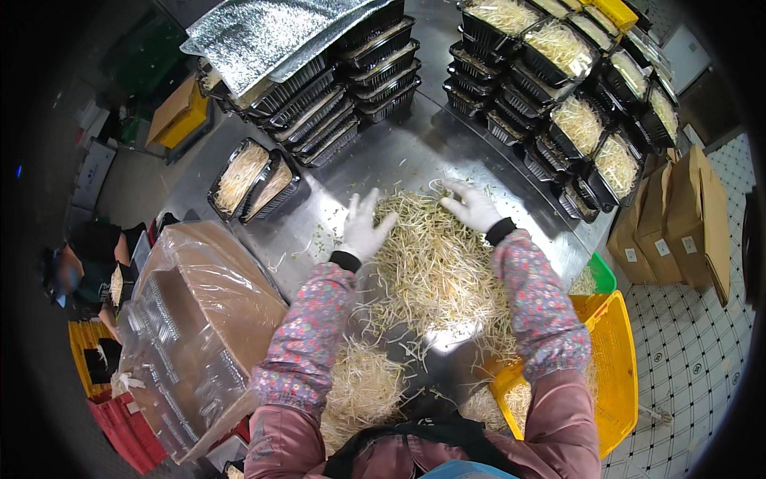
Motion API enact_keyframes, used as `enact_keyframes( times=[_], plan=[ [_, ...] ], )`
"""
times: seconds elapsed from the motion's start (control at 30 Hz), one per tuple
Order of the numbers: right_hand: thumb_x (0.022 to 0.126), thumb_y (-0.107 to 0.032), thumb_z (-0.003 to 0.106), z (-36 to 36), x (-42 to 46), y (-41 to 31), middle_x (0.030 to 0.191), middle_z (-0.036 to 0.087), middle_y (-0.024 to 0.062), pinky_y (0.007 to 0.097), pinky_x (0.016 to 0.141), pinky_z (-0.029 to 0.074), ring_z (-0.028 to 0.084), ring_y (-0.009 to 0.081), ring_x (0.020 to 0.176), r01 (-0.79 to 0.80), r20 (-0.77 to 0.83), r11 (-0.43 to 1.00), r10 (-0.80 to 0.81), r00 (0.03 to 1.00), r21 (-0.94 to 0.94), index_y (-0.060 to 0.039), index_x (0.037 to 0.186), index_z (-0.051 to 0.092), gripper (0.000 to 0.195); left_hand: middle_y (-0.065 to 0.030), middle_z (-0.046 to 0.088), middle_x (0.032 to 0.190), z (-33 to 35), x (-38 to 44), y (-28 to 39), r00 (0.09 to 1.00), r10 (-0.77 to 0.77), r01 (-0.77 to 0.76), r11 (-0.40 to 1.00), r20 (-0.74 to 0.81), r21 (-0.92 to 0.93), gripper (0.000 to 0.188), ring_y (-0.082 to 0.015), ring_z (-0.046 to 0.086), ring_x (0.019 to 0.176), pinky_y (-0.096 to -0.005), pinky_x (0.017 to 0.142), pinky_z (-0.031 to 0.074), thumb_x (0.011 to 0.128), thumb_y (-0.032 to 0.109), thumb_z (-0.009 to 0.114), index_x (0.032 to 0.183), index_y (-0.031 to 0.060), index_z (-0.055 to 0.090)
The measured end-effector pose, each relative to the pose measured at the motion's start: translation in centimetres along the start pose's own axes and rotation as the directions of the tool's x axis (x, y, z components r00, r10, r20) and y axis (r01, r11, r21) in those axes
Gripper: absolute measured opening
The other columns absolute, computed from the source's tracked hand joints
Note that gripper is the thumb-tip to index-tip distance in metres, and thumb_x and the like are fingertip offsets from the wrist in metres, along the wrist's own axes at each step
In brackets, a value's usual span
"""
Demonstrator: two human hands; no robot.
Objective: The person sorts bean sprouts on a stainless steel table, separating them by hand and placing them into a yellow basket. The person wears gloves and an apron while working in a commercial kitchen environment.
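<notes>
A loose heap of bean sprouts (443,269) spreads over the stainless steel table (383,152) in front of me. My left hand (364,227), in a white glove, is at the heap's left edge with fingers spread. On the far right side of the heap, my gloved right hand (473,206) has its fingers apart at the sprouts. Neither hand grips anything that I can see. Greenish bits lie scattered on the metal around both hands. Two black plastic trays of sprouts (242,176) stand beyond my left hand, one leaning against the other.
Stacked black trays (383,78) rise at the back, partly under a silver foil sheet (269,39). More filled trays (577,126) stand right. A carton of clear plastic lids (185,335) is left; a yellow basket (610,371) is right. Another person (90,269) works at far left.
</notes>
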State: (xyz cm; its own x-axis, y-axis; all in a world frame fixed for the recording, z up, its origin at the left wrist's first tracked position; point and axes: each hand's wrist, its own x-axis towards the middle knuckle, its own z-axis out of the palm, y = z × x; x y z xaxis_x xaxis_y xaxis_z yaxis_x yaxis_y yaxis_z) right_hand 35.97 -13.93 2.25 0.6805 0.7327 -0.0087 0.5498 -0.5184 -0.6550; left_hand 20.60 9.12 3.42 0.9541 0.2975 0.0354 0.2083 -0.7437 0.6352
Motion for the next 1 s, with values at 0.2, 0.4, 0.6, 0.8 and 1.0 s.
enact_keyframes(
  times=[0.2,0.4,0.6,0.8,1.0],
  plan=[
    [0.092,-0.031,0.058,1.4,-5.5,-7.2,0.132,0.057,0.0133,0.0418,0.101,0.043,0.055,0.0332,0.115,0.13,0.205,0.986,-0.106,0.973,-0.105,-0.0103,0.127,0.06,0.041,-0.0168,0.052,0.135,1.5,-6.8,3.6,0.959,0.208,-0.205,0.978,0.193,-0.034,0.056,-0.0349,0.041,0.131,-0.0455,0.11,0.033,0.09,0.032,0.062,0.139,0.0105,0.048],
    [0.095,-0.034,0.057,-3.2,-13.0,-6.7,0.132,0.059,0.0121,0.0432,0.109,0.036,0.056,0.0311,0.117,0.137,0.204,0.958,-0.191,0.96,0.252,-0.0134,0.125,0.063,0.037,-0.0122,0.066,0.112,-1.1,-10.8,1.1,0.968,0.238,-0.199,0.921,0.081,-0.336,0.035,-0.026,0.062,0.106,-0.0357,0.095,0.047,0.089,0.017,0.065,0.123,0.008,0.063],
    [0.093,-0.06,0.045,0.9,-9.0,-3.4,0.138,0.052,0.019,0.0448,0.108,0.036,0.049,0.0359,0.126,-0.068,-0.102,0.994,0.06,0.993,-0.083,-0.0099,0.136,0.052,0.066,-0.0176,0.042,0.147,2.2,-7.3,3.1,0.994,0.032,-0.032,0.999,0.102,-0.003,0.065,-0.035,0.033,0.138,-0.0424,0.114,0.028,0.094,0.043,0.053,0.146,0.0075,0.037],
    [0.081,-0.054,0.065,0.3,-19.5,-10.4,0.14,0.047,0.0161,0.051,0.102,0.038,0.045,0.0335,0.126,0.225,0.213,0.895,-0.151,0.965,-0.386,-0.0135,0.141,0.045,0.075,-0.0155,0.043,0.143,-1.0,-15.9,5.0,0.823,0.393,-0.455,0.888,0.411,0.062,0.081,-0.0353,0.035,0.136,-0.0488,0.113,0.028,0.081,0.043,0.071,0.147,0.0119,0.035],
    [0.059,-0.034,0.087,2.5,-22.0,-10.7,0.159,0.016,0.0142,0.0706,0.1,0.032,0.015,0.0428,0.145,0.128,0.256,0.864,0.001,0.967,-0.488,-0.0225,0.153,0.019,0.117,-0.0181,0.018,0.156,1.5,-16.9,5.3,0.83,0.264,-0.465,0.815,0.492,0.347,0.124,-0.0427,0.024,0.139,-0.0556,0.111,0.028,0.059,0.052,0.084,0.154,0.0145,0.015]
  ],
)
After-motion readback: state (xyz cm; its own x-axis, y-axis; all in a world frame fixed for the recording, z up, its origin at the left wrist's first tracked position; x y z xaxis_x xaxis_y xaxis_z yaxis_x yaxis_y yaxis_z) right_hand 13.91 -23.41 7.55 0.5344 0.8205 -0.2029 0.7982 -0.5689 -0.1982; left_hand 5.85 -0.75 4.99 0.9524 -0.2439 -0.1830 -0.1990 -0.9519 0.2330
